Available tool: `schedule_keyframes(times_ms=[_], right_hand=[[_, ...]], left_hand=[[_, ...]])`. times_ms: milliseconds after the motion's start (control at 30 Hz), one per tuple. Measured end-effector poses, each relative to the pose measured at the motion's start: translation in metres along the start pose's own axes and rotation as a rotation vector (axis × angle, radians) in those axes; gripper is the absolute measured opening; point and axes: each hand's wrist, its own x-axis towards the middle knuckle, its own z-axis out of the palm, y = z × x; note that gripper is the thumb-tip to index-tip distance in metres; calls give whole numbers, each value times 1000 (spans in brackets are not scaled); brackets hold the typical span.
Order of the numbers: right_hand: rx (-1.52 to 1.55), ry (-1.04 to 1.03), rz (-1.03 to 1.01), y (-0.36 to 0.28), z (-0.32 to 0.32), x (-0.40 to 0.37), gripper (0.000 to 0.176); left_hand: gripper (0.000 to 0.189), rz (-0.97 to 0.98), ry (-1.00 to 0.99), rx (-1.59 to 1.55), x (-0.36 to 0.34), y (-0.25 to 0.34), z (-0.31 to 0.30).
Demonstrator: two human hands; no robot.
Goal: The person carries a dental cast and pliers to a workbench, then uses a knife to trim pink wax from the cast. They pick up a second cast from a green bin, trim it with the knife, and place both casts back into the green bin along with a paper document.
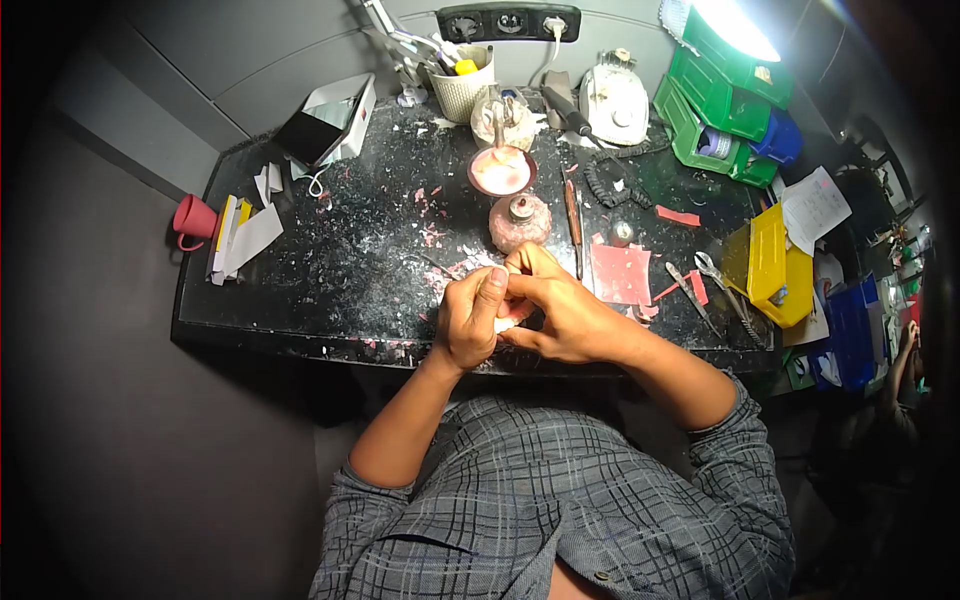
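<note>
My left hand (pixel 468 318) and my right hand (pixel 568 312) meet in front of the desk's near edge, fingers bent and closed. Between them shows part of a small pink piece (pixel 513 318); the fingers cover most of it, and its kind cannot be made out. Just beyond the hands stands a glass spirit lamp (pixel 520 225) with a metal top, pink-stained. Behind that is a round dish (pixel 501 172) with pale pink material inside. To the right lie a pink wax sheet (pixel 620 274) and a slim brown-handled tool (pixel 573 222).
Pliers (pixel 728 290) and a knife (pixel 692 298) lie on the right of the black desk (pixel 350 270). A yellow bin (pixel 775 265) and green bins (pixel 715 100) stand beyond. A handpiece (pixel 567 110) with coiled cord lies at the back. At left stands a red mug (pixel 194 220).
</note>
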Motion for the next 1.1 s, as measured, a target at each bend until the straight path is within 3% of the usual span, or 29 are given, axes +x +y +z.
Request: schedule_keyframes(times_ms=[400, 467, 500, 600, 633, 767, 1100], right_hand=[[104, -71, 34, -3, -8, -2, 28], [42, 115, -23, -9, -13, 0, 35], [127, 194, 17, -1, -12, -2, 44], [640, 233, 244, 13, -10, -3, 36], [592, 244, 230, 13, -10, -3, 30], [598, 300, 198, 14, -11, -5, 29], [383, 367, 126, 4, -13, -7, 25]], left_hand=[[45, 40, -7, 124, -1, -8, -6], [44, 139, 96, 142, 1, -8, 1], [43, 235, 204, 155, 2, -8, 4], [55, 381, 170, 302, 1, -6, 3], [65, 410, 133, 354, 2, -5, 4], [74, 479, 50, 446, 0, 4, 9], [71, 552, 41, 445, -1, 4, 13]])
